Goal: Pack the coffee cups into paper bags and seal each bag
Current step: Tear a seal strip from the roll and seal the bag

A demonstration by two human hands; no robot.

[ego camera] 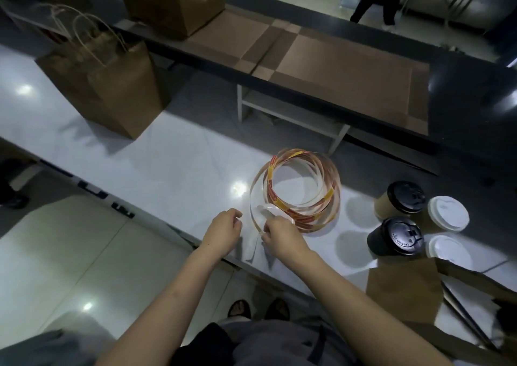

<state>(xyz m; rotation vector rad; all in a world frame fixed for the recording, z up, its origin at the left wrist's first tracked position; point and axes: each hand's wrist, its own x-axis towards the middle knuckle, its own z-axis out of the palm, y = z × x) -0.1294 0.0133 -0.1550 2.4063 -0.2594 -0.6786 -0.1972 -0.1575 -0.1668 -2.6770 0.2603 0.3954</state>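
One bag (112,86) stands upright at the counter's (181,170) left; the left hand (223,233) hovers with fingers curled, and I cannot tell whether it holds anything; the coil (296,192) lies flat, its loose end trailing toward the person, pinched by the right hand (282,237); four cups (405,200) stand lids-up at right, a second bag (405,290) before them.

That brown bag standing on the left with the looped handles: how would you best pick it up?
By the handles, from straight above. The bag stands upright on the white counter and its handles rise in loops above its top, so fingers can probably hook through; the flat paper sides give little hold.
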